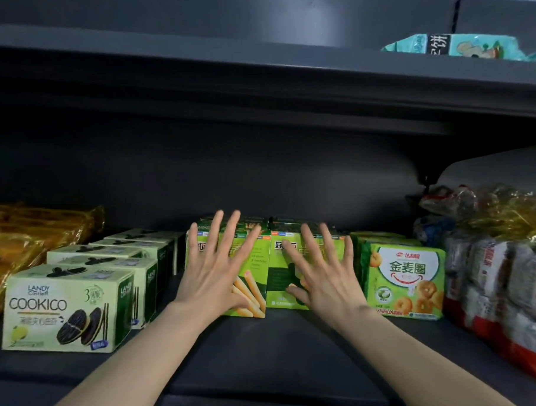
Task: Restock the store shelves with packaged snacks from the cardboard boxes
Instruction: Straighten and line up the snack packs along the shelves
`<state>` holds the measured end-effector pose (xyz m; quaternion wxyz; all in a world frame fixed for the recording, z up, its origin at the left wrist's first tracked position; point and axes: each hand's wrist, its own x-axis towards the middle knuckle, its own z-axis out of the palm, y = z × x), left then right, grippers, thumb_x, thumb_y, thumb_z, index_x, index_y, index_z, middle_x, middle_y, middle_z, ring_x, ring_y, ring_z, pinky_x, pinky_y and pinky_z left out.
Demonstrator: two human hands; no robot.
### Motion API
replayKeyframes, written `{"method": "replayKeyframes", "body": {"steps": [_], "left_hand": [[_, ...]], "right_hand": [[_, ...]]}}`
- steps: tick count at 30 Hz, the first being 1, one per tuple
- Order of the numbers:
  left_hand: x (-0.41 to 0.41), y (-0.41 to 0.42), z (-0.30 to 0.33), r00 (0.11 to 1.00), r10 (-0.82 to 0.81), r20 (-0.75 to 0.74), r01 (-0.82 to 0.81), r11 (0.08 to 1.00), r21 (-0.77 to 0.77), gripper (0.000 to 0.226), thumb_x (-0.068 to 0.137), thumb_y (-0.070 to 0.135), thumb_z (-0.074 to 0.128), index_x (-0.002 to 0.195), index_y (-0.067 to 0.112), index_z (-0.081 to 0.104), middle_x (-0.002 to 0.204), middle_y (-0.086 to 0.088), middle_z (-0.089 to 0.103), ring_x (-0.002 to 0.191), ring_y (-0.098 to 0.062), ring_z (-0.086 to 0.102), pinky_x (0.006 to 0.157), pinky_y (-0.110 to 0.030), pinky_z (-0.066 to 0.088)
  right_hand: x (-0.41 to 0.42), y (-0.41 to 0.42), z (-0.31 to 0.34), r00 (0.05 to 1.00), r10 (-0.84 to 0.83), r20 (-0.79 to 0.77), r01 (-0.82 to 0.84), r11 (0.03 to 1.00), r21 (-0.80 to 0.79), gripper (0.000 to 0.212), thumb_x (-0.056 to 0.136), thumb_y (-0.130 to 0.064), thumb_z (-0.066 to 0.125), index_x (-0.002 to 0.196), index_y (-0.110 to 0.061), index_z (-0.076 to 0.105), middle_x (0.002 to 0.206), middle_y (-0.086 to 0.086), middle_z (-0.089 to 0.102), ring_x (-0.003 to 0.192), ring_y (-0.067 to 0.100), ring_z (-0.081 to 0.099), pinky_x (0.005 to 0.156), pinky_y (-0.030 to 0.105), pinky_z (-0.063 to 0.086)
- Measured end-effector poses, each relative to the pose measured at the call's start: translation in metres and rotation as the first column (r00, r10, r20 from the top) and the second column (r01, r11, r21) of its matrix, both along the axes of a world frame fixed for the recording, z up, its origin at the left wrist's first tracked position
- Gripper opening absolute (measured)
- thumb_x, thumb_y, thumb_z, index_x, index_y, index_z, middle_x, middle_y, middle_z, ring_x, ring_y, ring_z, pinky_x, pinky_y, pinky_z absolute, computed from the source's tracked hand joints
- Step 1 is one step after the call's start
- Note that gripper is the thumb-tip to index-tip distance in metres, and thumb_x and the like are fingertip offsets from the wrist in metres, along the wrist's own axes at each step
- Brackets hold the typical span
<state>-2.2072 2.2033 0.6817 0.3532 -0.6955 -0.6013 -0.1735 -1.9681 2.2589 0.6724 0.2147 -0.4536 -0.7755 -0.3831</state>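
Observation:
Two bright green stick-biscuit boxes stand side by side at the middle of the dark shelf (267, 350). My left hand (216, 268) lies flat, fingers spread, on the front of the left box (255, 283). My right hand (322, 271) lies flat, fingers spread, on the front of the right box (279, 273). Neither hand grips anything. More boxes of the same kind stand behind them, mostly hidden. No cardboard box is in view.
Pale green COOKICO boxes (65, 306) stand in rows at the left, with golden-wrapped packs (22, 238) behind. A green ring-biscuit pack (406, 279) stands to the right, then red-and-white bags (504, 300). An upper shelf (254, 68) hangs overhead with a teal packet (456, 45) on it.

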Motion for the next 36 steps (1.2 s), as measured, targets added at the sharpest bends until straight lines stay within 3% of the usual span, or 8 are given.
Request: {"method": "replayKeyframes", "body": {"steps": [5,13,15,17,19,21,26,36], "left_hand": [[-0.003,0.009,-0.002,1.000,0.025,0.002,-0.025,0.999,-0.020,0.156,0.039,0.082,0.077,0.159,0.027,-0.006,0.165,-0.016,0.005,0.152,-0.039,-0.004,0.114,-0.072,0.006],[0.002,-0.020,-0.004,1.000,0.007,0.016,-0.006,1.000,-0.015,0.141,0.060,0.066,0.081,0.157,0.029,-0.015,0.165,-0.015,-0.011,0.150,-0.037,-0.018,0.119,-0.062,-0.005],[0.000,-0.029,-0.006,1.000,0.001,-0.023,-0.001,1.000,-0.014,0.133,0.065,0.055,0.083,0.158,0.027,-0.008,0.165,-0.015,-0.012,0.150,-0.037,-0.017,0.120,-0.060,-0.006],[-0.002,-0.039,-0.003,0.998,0.021,-0.055,-0.019,0.999,0.031,0.122,0.070,0.044,0.084,0.159,0.023,0.003,0.166,-0.015,-0.007,0.151,-0.037,-0.012,0.120,-0.061,0.001],[-0.005,-0.051,0.003,0.999,0.021,-0.050,-0.015,0.995,0.101,0.104,0.079,0.037,0.078,0.159,0.019,0.013,0.166,-0.015,0.002,0.153,-0.035,-0.005,0.120,-0.060,0.006],[-0.011,-0.066,0.012,0.998,0.011,-0.066,0.000,0.986,0.164,0.094,0.085,0.040,0.072,0.158,0.016,0.018,0.166,-0.015,0.006,0.153,-0.034,-0.001,0.121,-0.058,0.005],[-0.053,-0.099,0.024,0.998,0.025,-0.057,-0.013,0.979,0.203,0.100,0.083,0.044,0.073,0.158,0.014,0.014,0.165,-0.014,0.008,0.153,-0.034,-0.001,0.122,-0.056,0.005],[-0.186,-0.144,-0.010,0.997,-0.069,0.034,0.064,0.990,0.129,0.094,0.084,0.055,0.067,0.156,0.012,0.024,0.162,-0.014,0.021,0.152,-0.033,0.011,0.123,-0.052,0.014]], "right_hand": [[-0.006,0.027,-0.012,0.998,-0.062,0.004,0.062,0.997,-0.035,0.106,0.076,-0.064,0.072,0.160,-0.030,0.018,0.167,0.017,0.008,0.151,0.048,0.007,0.108,0.078,0.016],[-0.002,0.014,-0.005,0.999,-0.039,-0.030,0.037,0.998,-0.052,0.095,0.080,-0.053,0.075,0.158,-0.029,0.026,0.166,0.016,0.015,0.150,0.048,0.011,0.109,0.078,0.018],[-0.004,0.004,0.006,0.996,-0.005,-0.090,0.003,1.000,-0.020,0.083,0.089,-0.050,0.065,0.158,-0.027,0.025,0.165,0.016,0.018,0.150,0.047,0.013,0.111,0.076,0.018],[-0.012,-0.009,0.019,0.983,0.053,-0.178,-0.045,0.998,0.047,0.067,0.101,-0.048,0.044,0.159,-0.024,0.021,0.164,0.016,0.021,0.150,0.045,0.014,0.114,0.071,0.019],[-0.026,-0.024,0.031,0.970,0.117,-0.213,-0.099,0.991,0.094,0.062,0.103,-0.049,0.032,0.159,-0.024,0.021,0.164,0.016,0.022,0.150,0.044,0.016,0.115,0.067,0.018],[-0.044,-0.038,0.036,0.969,0.158,-0.191,-0.139,0.984,0.111,0.062,0.104,-0.051,0.028,0.159,-0.025,0.021,0.164,0.015,0.021,0.150,0.044,0.015,0.116,0.066,0.018],[-0.097,-0.070,0.031,0.977,0.169,-0.132,-0.156,0.982,0.106,0.064,0.103,-0.055,0.023,0.160,-0.026,0.019,0.167,0.012,0.015,0.152,0.041,0.012,0.117,0.066,0.017],[-0.204,-0.143,-0.001,0.989,0.095,-0.111,-0.090,0.995,0.049,0.064,0.103,-0.054,0.031,0.158,-0.024,0.025,0.164,0.013,0.022,0.151,0.041,0.018,0.117,0.063,0.020]]}}
